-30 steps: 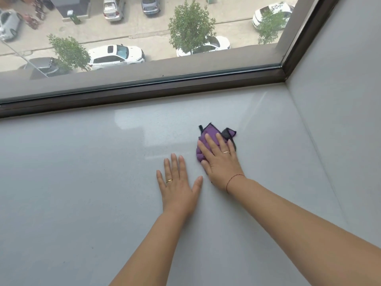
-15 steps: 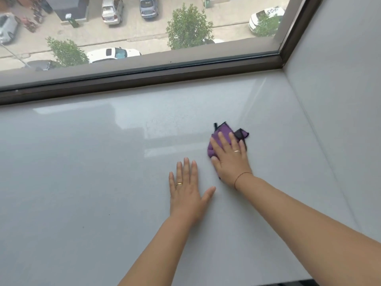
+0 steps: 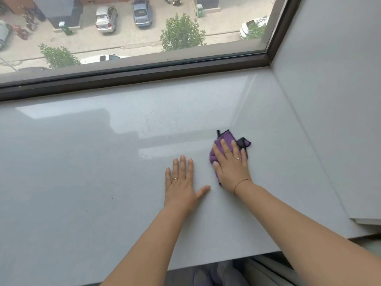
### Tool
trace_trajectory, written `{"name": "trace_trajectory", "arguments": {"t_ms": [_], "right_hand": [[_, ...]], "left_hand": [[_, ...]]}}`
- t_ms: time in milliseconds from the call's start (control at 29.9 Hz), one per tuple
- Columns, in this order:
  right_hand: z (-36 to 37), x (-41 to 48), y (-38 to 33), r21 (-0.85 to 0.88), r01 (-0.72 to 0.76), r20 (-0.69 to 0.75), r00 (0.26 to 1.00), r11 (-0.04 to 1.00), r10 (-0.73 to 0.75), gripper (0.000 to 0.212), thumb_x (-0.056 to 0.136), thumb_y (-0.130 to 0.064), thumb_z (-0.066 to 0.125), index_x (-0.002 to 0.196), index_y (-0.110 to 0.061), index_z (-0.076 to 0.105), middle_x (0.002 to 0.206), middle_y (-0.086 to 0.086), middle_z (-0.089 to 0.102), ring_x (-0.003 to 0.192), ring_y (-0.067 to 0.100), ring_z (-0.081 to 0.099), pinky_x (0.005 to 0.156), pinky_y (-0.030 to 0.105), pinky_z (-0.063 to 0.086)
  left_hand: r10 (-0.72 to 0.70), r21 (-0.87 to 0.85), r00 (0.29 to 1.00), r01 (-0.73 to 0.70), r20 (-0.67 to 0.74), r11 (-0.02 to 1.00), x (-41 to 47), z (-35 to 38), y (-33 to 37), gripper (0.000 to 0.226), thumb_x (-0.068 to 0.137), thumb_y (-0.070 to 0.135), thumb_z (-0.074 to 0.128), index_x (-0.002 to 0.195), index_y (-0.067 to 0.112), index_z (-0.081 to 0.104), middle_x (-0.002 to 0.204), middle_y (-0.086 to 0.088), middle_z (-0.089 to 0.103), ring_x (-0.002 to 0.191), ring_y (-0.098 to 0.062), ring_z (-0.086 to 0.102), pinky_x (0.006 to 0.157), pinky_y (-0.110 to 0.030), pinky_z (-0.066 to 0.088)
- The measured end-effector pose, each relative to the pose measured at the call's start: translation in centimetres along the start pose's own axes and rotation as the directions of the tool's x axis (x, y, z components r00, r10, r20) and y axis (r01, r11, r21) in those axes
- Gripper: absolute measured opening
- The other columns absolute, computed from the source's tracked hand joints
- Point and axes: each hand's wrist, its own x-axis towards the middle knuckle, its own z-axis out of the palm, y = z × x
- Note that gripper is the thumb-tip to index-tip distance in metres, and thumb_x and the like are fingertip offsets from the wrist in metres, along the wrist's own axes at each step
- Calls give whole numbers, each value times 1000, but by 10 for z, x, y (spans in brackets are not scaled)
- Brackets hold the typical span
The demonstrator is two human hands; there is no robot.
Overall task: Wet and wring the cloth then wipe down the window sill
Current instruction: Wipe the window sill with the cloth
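I see a glossy white sill point(image 3: 82, 182), with a dark frame point(image 3: 144, 77) along its far edge. My left hand point(image 3: 181, 182) lies flat on it. The purple cloth point(image 3: 226, 138) lies just to its right, pressed under my right hand point(image 3: 231, 168).

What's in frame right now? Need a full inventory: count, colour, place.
cloth: 1, purple with black edging, on the sill right of centre, under the right hand
window sill: 1, glossy pale grey, fills most of the view
window frame: 1, dark brown, along the sill's far edge and up the right corner
side wall: 1, pale grey, right of the sill
cars: at least five, silver, blue-grey and white, on the street outside
trees: 3, green, outside
bins: 2, green, outside
rings: 2, one on each hand
bracelet: 1, thin red, right wrist
left hand: 1, flat on the bare sill
right hand: 1, flat on the cloth
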Motion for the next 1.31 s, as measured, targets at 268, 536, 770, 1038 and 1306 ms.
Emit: {"name": "trace_trajectory", "arguments": {"t_ms": [268, 536, 770, 1038, 1306], "right_hand": [[0, -29, 75, -81, -17, -39, 999, 997, 14, 53, 100, -40, 21, 149, -36, -1, 159, -9, -10, 147, 16, -11, 117, 37, -8], [24, -65, 2, -17, 3, -43, 999, 1000, -3, 56, 99, -39, 24, 150, -34, -1, 159, -6, -13, 146, 23, -16, 115, 42, -12], [29, -100, 51, -104, 150, -27, 988, 983, -153, 55, 101, -39, 22, 148, -37, -5, 155, -11, -19, 145, 16, -17, 114, 34, -15], [35, -122, 10, 17, -143, -63, 988, 990, 143, 57, 100, -39, 26, 151, -31, 1, 160, -3, -9, 146, 24, -12, 115, 44, -10], [44, -155, 25, -140, 301, -21, 951, 943, -307, 54, 96, -42, 9, 149, -33, 1, 156, -7, -11, 146, 22, -11, 116, 36, -13]], "left_hand": [[3, 50, 1000, -1, -31, 999, -62, 28, -5, 83, 75, 74, -11, 134, 24, -40, 147, 2, -41, 135, -23, -40, 110, -41, -27], [11, 22, 999, -11, -41, 1000, -65, 29, -8, 83, 86, 71, 11, 135, 25, -38, 146, 3, -42, 133, -20, -41, 109, -39, -28], [-24, 42, 997, 28, -78, 999, -77, 26, -6, 82, 89, 68, 12, 134, 22, -38, 146, 0, -41, 134, -22, -40, 111, -40, -25], [-5, 7, 997, 5, -73, 1000, -107, 45, 8, 70, 94, 58, 8, 136, 23, -35, 147, 2, -40, 133, -22, -41, 106, -38, -32], [16, -34, 995, -19, -98, 999, -108, 42, 4, 58, 102, 37, 13, 143, 23, -25, 151, 1, -33, 135, -19, -35, 112, -38, -23]]}}
